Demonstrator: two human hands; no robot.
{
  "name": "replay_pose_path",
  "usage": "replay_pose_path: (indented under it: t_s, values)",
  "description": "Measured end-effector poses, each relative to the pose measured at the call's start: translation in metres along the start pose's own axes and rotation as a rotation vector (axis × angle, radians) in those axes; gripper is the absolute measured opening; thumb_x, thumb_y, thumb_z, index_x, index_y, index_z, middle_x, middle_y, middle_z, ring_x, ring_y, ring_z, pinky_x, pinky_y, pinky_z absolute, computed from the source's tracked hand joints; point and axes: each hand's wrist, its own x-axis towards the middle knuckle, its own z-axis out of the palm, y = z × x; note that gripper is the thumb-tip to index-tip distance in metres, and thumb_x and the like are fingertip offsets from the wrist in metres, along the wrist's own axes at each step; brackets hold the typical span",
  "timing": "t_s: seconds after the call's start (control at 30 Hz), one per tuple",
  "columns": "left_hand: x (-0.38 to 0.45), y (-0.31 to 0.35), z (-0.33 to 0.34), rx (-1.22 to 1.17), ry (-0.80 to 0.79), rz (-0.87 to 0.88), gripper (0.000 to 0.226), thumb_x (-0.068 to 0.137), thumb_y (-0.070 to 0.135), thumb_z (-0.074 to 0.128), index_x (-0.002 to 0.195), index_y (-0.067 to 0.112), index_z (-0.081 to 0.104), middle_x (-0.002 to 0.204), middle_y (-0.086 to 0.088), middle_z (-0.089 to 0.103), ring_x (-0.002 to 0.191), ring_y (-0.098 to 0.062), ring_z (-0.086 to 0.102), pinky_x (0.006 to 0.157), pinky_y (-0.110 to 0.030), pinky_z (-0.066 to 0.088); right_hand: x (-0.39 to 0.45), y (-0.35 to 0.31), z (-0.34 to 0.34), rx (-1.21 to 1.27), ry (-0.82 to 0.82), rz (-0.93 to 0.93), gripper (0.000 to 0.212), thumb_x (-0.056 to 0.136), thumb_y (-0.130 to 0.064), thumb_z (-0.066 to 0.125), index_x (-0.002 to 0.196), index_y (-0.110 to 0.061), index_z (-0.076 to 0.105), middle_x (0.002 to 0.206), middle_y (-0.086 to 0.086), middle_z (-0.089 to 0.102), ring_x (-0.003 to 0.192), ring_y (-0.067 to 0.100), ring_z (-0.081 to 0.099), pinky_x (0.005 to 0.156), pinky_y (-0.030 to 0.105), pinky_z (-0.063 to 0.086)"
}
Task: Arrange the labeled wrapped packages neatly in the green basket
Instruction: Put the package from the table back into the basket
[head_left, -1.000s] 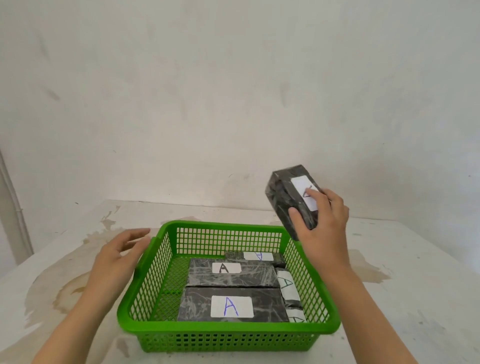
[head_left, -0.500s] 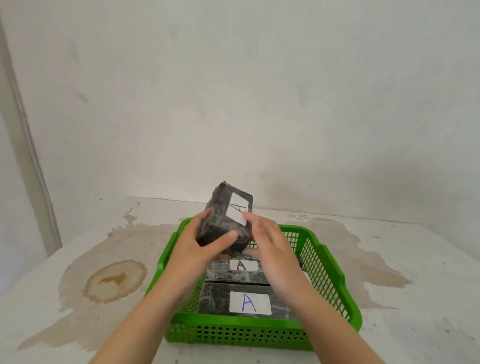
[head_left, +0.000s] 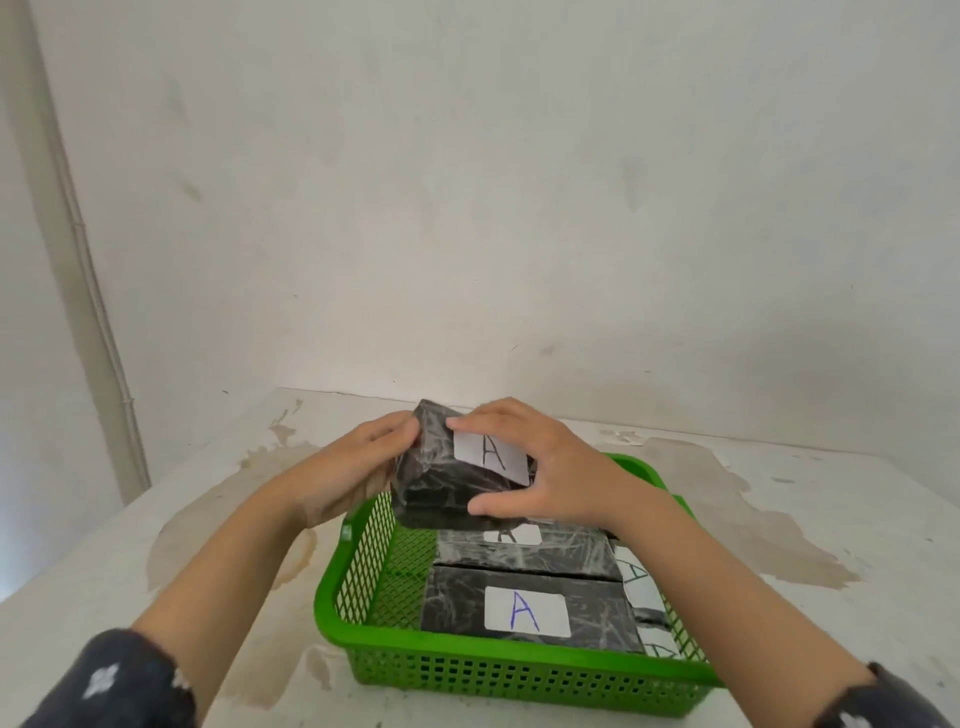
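Both hands, left hand (head_left: 358, 470) and right hand (head_left: 540, 467), are now gripping the package (head_left: 447, 475) and lowering it, tilted, over the basket (head_left: 519, 675)'s far-left corner, toward the remaining bare floor.

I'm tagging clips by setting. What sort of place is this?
Probably a bare back room or makeshift packing spot: a plain scuffed white wall, a stained table, and only a green basket of wrapped packages.

Stained white table (head_left: 779, 519), blotchy wall (head_left: 519, 208), perhaps a pipe (head_left: 98, 312).
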Motion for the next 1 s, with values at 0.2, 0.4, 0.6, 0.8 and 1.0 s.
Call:
replay_pose_path:
  t_s: [0.2, 0.4, 0.6, 0.8, 1.0]
  values:
    - [-0.004, -0.026, -0.03, 0.251, 0.636, 0.114, 0.028, 0.094, 0.049, 0.042, 0.105, 0.033, 0.062, 0.105, 0.003, 0.068, 0.102, -0.022, 0.062, 0.087, -0.039, 0.05, 0.036, 0.036, 0.0, 0.035, 0.133, 0.151, 0.073, 0.075, -0.051, 0.07, 0.132, -0.06, 0.026, 0.124, -0.007, 0.04, 0.115, 0.009, 0.04, 0.095, 0.033, 0.033]
    - [-0.008, -0.075, -0.022, 0.145, 0.535, -0.059, 0.05, 0.088, 0.031, 0.062, 0.136, 0.025, 0.049, 0.132, 0.008, 0.054, 0.118, -0.012, 0.052, 0.096, -0.028, 0.039, 0.048, 0.069, 0.04, 0.07, -0.028, 0.198, 0.071, 0.076, -0.052, 0.069, 0.13, -0.048, 0.023, 0.13, -0.006, 0.031, 0.121, 0.012, 0.033, 0.099, 0.037, 0.035]
    - [-0.008, -0.088, -0.014, -0.168, 0.457, -0.029, 0.041, 0.077, 0.036, 0.062, 0.115, 0.02, 0.067, 0.111, -0.007, 0.073, 0.1, -0.023, 0.07, 0.07, -0.021, 0.056, 0.048, 0.075, 0.064, 0.005, 0.08, 0.16, 0.064, 0.075, -0.052, 0.069, 0.126, -0.046, 0.031, 0.112, -0.011, 0.025, 0.108, 0.01, 0.032, 0.087, 0.027, 0.033]
    - [-0.008, -0.088, -0.014, -0.155, 0.468, -0.024, 0.028, 0.08, 0.032, 0.06, 0.105, 0.026, 0.073, 0.103, -0.001, 0.076, 0.093, -0.016, 0.072, 0.065, -0.015, 0.054, 0.047, 0.075, 0.069, -0.148, -0.054, 0.051, 0.061, 0.081, -0.041, 0.069, 0.134, -0.031, 0.04, 0.129, 0.005, 0.03, 0.121, 0.021, 0.03, 0.098, 0.03, 0.032]
    - [-0.007, -0.088, -0.015, -0.146, 0.471, -0.051, 0.024, 0.089, 0.026, 0.055, 0.095, 0.038, 0.075, 0.098, 0.009, 0.077, 0.09, -0.009, 0.072, 0.064, -0.013, 0.054, 0.051, 0.071, 0.062, -0.072, -0.163, 0.126, 0.058, 0.08, -0.044, 0.069, 0.129, -0.042, 0.039, 0.12, -0.01, 0.038, 0.116, 0.013, 0.038, 0.096, 0.034, 0.037]
